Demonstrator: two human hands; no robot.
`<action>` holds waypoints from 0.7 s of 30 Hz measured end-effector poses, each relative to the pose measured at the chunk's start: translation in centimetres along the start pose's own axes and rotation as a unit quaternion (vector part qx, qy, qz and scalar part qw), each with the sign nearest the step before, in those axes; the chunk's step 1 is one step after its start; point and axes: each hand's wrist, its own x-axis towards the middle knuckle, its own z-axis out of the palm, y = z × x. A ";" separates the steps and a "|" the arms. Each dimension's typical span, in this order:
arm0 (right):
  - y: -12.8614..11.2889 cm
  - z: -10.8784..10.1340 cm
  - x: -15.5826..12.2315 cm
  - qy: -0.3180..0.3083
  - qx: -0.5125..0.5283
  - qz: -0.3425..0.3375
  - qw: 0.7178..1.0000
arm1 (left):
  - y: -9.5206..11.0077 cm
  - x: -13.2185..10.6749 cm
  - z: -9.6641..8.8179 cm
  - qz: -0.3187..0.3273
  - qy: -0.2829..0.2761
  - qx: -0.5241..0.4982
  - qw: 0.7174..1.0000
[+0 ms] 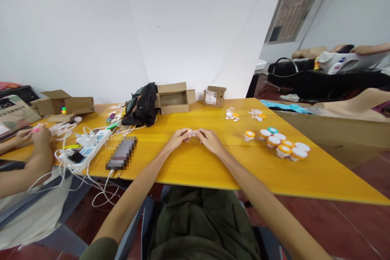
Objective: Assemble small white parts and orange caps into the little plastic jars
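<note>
My left hand (178, 139) is closed in a pinch on a small white-and-orange piece (189, 133), too small to name. Facing it, my right hand (210, 139) pinches a small clear or whitish piece (193, 133) that meets the first one, or nearly so. Both hands are just above the middle of the table. Right of them a small clear container with an orange-and-white lid (250, 134) stands by itself. Beyond it is a cluster of several similar containers (284, 150), with orange, white or teal lids.
Small loose white and orange parts (232, 114) and another pile (257, 114) lie at the back right. Cardboard boxes (173, 99) and a black bag (143, 105) line the wall. A phone (122, 153) and a cabled power strip (91, 150) lie left. Another person's hands (42, 135) work far left.
</note>
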 end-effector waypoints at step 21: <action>-0.6 -0.4 -0.1 -0.002 -0.028 0.013 1.000 | -0.1 0.0 0.1 0.003 -0.005 -0.003 1.000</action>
